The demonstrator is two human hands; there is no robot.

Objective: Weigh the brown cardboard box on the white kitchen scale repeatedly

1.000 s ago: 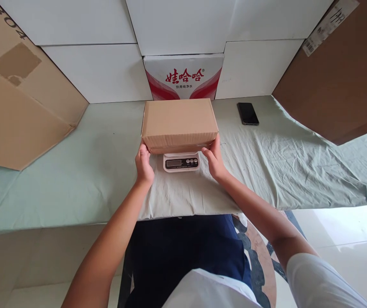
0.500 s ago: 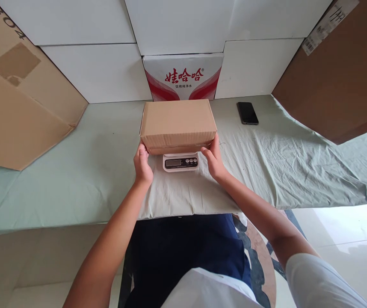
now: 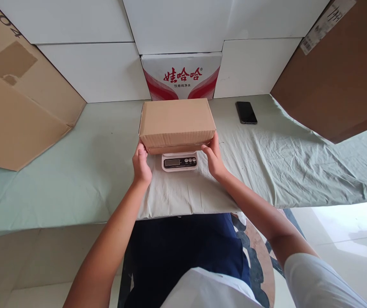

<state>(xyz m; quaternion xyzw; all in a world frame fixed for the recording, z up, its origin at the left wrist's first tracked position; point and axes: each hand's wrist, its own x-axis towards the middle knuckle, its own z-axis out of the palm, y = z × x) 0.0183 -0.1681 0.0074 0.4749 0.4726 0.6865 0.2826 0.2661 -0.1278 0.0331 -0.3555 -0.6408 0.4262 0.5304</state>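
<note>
A closed brown cardboard box is over a small white digital scale, covering most of it. Only the scale's front panel, with its display and buttons, shows below the box. My left hand grips the box's near left corner, thumb in front and fingers mostly hidden behind the side. At the near right corner, my right hand holds the box in the same way. Whether the box rests fully on the scale's plate I cannot tell.
A black phone lies to the right on the cloth-covered table. Behind stands a white and red carton against white panels. Large cardboard pieces flank the table, one at left and one at right.
The whole view has shifted very slightly. Both hands stay on the cardboard box, which keeps its place over the scale.
</note>
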